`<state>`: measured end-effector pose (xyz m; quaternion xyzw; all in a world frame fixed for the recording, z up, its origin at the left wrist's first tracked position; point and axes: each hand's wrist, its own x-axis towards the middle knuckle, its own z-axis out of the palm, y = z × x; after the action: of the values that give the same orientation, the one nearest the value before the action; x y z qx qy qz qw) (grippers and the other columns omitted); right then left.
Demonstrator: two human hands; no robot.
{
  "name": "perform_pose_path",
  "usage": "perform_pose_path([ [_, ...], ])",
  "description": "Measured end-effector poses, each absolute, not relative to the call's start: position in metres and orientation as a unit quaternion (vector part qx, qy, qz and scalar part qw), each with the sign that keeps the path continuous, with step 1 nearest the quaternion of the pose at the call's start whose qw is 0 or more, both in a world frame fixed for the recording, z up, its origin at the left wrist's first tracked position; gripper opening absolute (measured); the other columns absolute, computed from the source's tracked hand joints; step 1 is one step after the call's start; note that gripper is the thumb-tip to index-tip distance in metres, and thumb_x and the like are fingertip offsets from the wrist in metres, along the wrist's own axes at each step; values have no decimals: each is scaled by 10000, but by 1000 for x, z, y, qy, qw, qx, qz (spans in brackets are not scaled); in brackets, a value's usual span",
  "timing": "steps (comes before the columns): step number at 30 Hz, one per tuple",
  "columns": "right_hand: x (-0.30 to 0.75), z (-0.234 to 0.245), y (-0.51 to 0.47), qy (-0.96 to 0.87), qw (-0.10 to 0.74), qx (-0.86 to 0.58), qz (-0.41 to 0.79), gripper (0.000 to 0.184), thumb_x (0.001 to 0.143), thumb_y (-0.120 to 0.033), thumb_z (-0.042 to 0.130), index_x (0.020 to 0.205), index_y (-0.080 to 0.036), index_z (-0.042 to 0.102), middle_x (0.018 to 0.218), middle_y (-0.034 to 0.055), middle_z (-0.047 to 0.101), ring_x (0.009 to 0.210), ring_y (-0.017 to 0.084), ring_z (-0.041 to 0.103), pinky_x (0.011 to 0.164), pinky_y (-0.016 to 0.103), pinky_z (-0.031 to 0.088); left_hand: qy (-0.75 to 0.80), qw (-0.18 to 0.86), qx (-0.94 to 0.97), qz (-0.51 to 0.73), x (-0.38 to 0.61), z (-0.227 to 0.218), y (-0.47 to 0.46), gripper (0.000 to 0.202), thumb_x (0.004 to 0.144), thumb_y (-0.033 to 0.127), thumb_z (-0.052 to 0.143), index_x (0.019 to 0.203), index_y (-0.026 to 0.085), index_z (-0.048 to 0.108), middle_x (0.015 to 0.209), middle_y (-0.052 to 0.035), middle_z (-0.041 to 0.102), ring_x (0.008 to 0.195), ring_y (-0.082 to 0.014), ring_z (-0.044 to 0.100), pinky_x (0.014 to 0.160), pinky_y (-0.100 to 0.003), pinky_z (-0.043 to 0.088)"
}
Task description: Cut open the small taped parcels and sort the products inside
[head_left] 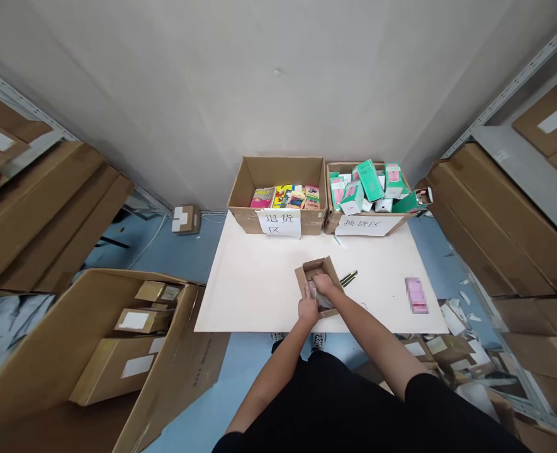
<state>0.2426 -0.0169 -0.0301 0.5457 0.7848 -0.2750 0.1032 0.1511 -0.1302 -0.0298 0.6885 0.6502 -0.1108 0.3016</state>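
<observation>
A small open cardboard box (301,277) sits at the front middle of the white table. My left hand (309,307) grips its left front side, with fingers reaching over the edge. Inside the box is my right hand (324,284), its fingers curled and pointing down. What they hold, if anything, is hidden. Some pale, clear-looking wrapping (325,302) shows in the box beneath my hands. Just right of the box lie dark pens or markers (348,278).
Behind stand a carton of booklets (278,220) and a carton heaped with green boxes (367,182). A pink blurred item (416,296) lies at the table's right. A large carton (165,377) with parcels stands left; shelves with boxes (486,220) flank both sides.
</observation>
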Motion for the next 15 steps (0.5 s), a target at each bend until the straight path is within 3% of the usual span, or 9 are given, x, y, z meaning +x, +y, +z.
perform_pose_path([
  [7,236,50,-7,805,73,551,-208,356,953,-107,521,1189,-234,755,1246,96,715,1123,246,668,982,298,453,636,263,724,-46,113,-28,-130,431,860,347,769,1269,213,794,1783,-106,171,1644,-415,93,1294,-566,232],
  [15,239,116,20,805,-71,537,-240,276,929,-181,612,1154,-229,764,1159,77,723,1066,252,637,950,302,457,634,268,726,-18,-16,-18,-102,277,792,194,785,1065,198,836,1754,-90,293,1637,-374,181,1308,-478,254],
])
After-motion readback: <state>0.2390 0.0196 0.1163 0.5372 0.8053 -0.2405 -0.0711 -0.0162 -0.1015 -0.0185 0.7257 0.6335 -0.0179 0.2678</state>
